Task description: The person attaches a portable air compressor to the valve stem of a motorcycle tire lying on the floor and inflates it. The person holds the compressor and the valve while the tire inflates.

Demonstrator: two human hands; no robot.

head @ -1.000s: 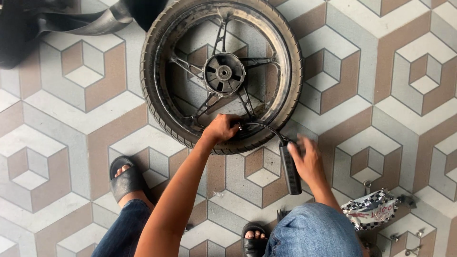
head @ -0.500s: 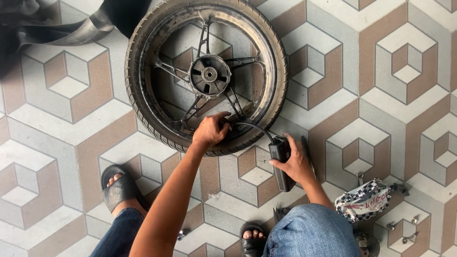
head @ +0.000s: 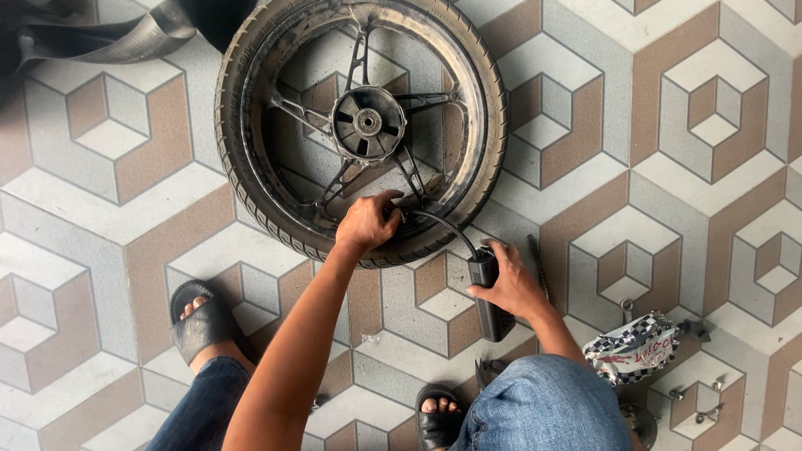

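A motorcycle wheel (head: pixel 251 192) with a black tyre and spoked alloy rim lies flat on the patterned tile floor. My left hand (head: pixel 366 222) rests on the rim's near edge, fingers closed around the end of a thin black hose (head: pixel 443 225). The hose arcs to a black handheld air pump (head: pixel 489 292) lying on the floor. My right hand (head: pixel 511 284) grips that pump from the right side.
A black inner tube (head: pixel 125 38) lies at the top left. A checkered plastic bag (head: pixel 631 355) and small bolts (head: pixel 702 401) sit at the lower right. A thin dark tool (head: pixel 536 263) lies beside the pump. My sandalled feet (head: pixel 200 321) are below.
The view has shifted slightly, so the wheel sits a bit higher and to the left. Both hands keep their hold on the hose end and the pump.
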